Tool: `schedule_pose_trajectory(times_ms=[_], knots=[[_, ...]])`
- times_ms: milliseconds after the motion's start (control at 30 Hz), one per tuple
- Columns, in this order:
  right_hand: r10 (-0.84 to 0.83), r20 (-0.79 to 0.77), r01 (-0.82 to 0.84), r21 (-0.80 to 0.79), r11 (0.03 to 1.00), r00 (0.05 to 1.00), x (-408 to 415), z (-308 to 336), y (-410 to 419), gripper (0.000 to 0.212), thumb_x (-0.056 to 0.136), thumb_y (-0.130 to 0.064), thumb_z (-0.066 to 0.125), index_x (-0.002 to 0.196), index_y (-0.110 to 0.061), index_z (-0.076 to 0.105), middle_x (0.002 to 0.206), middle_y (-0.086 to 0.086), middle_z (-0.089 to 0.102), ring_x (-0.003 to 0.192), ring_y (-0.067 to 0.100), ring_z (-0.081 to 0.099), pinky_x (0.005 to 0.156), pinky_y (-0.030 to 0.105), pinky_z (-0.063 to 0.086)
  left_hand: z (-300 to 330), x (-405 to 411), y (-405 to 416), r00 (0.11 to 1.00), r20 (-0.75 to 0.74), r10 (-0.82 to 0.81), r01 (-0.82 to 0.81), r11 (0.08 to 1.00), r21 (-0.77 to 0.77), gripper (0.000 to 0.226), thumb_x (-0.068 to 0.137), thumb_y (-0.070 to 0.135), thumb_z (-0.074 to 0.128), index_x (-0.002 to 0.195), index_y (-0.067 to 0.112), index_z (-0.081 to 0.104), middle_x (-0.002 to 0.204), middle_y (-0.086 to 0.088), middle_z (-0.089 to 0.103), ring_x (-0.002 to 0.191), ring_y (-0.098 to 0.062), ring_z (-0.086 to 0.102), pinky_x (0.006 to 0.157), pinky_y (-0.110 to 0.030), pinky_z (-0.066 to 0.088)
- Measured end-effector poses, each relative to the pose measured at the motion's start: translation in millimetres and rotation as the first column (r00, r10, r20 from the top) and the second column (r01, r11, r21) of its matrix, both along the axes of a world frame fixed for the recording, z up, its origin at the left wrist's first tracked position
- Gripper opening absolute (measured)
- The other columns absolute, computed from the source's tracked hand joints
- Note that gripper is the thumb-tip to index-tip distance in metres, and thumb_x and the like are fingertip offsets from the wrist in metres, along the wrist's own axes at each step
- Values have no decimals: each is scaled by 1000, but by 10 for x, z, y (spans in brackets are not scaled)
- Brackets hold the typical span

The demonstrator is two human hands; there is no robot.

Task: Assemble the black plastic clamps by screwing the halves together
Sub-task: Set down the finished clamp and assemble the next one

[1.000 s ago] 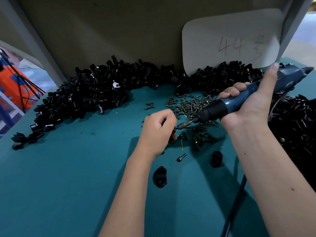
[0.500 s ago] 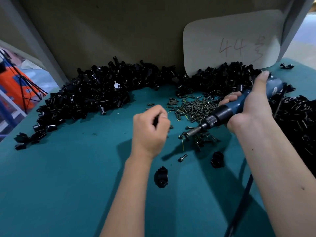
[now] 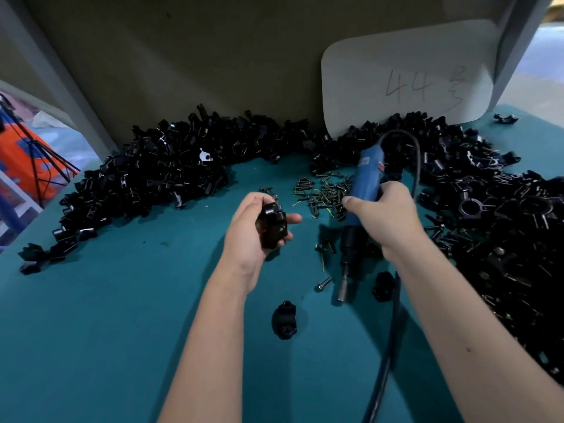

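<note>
Teal mat (image 3: 91, 331) over whole bench surface. Nearest on it: single black clamp half (image 3: 284, 319), lying flat, apart from both forearms. Just beyond, loose bolt (image 3: 323, 283) and second black clamp piece (image 3: 383, 286), one each side of driver tip, neither touching it.

Right hand (image 3: 389, 222) wrapped round blue electric screwdriver (image 3: 361, 206), thumb laid across barrel, bit end pointing down toward mat and near edge. Black cord (image 3: 390, 331) running from driver's top in a loop over the hand, then down past right forearm to bottom of view.

Left hand (image 3: 254, 227) palm-up, fingers curled about black clamp (image 3: 272, 228), thumb tip extended to right of it. Clamp held above mat, level with driver barrel and clearly apart from it. Unable to tell whether halves already joined.

Scatter of screws (image 3: 325, 195) behind and between the hands, some under the driver.

Farther back: heap of black clamp parts (image 3: 146, 178) along left rear, continuing as second heap (image 3: 503, 224) down the right side. One white part (image 3: 205, 155) among left heap. White card (image 3: 409, 87) marked "44" propped against rear wall behind the parts.
</note>
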State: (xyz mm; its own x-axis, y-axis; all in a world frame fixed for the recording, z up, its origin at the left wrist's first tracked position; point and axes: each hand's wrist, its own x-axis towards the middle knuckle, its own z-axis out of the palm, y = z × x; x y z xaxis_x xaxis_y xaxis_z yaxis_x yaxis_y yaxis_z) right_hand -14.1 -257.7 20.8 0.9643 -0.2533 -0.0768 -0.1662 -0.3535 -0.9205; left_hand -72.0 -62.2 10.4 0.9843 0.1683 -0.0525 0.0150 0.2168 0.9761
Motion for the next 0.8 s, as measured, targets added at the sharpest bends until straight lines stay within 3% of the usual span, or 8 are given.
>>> schedule_pose_trajectory(times_ms=[100,167,267,333,433,567,667,800], knots=[[61,19,-54,-261,964,998,-19,8,37,47,83,-38,82,111,-10,57,101,9,63,80,23,61,57,30,44,17,-1,-14,999,32,9,-8,1000,-18,28,113,26,34,98,20,57,89,-14,74,68,-22,62,63,-28,44],[74,37,-49,-460,887,997,-33,28,68,56,83,-43,82,120,-9,57,114,12,59,95,29,60,74,35,51,16,3,-39,999,51,19,-21,999,37,26,112,29,41,98,21,62,91,-8,70,71,-20,60,68,-29,45],[115,293,77,-570,818,949,-109,93,110,53,88,-46,78,128,-17,60,127,8,51,120,31,48,99,37,41,1,3,-99,997,74,28,-36,993,114,22,110,32,48,98,24,64,88,2,65,73,-15,57,70,-28,47],[298,408,-53,-514,856,863,-142,153,126,36,92,-45,72,120,-22,68,116,-1,61,115,24,53,99,34,43,15,9,-158,993,110,30,-43,992,119,17,108,32,53,98,24,65,83,3,63,73,-15,55,68,-28,46],[558,357,-488,-272,829,749,-209,179,204,24,94,-36,75,115,-25,73,99,-10,72,98,10,67,90,39,55,28,29,-237,981,185,50,-72,991,112,10,105,26,59,100,24,68,82,-1,64,75,-15,56,70,-34,46],[521,393,-502,-160,850,758,-189,107,241,17,92,-25,79,109,-20,78,94,-8,77,92,10,73,88,40,59,7,29,-222,988,150,35,-42,998,48,14,106,31,58,110,24,69,95,3,71,89,-10,65,74,-28,53],[471,409,-516,0,856,781,-145,74,202,14,94,-15,77,108,-15,78,94,-3,79,88,12,75,77,32,62,-11,42,-165,993,117,34,-33,999,-13,24,100,19,67,124,23,68,99,5,75,95,-9,69,81,-27,55],[438,424,-549,184,815,793,-127,29,191,16,94,-6,75,109,-10,78,96,4,80,87,17,76,75,25,60,-6,48,-159,994,105,36,-33,999,-31,25,86,19,80,111,19,76,100,0,78,94,-10,71,77,-25,56]])
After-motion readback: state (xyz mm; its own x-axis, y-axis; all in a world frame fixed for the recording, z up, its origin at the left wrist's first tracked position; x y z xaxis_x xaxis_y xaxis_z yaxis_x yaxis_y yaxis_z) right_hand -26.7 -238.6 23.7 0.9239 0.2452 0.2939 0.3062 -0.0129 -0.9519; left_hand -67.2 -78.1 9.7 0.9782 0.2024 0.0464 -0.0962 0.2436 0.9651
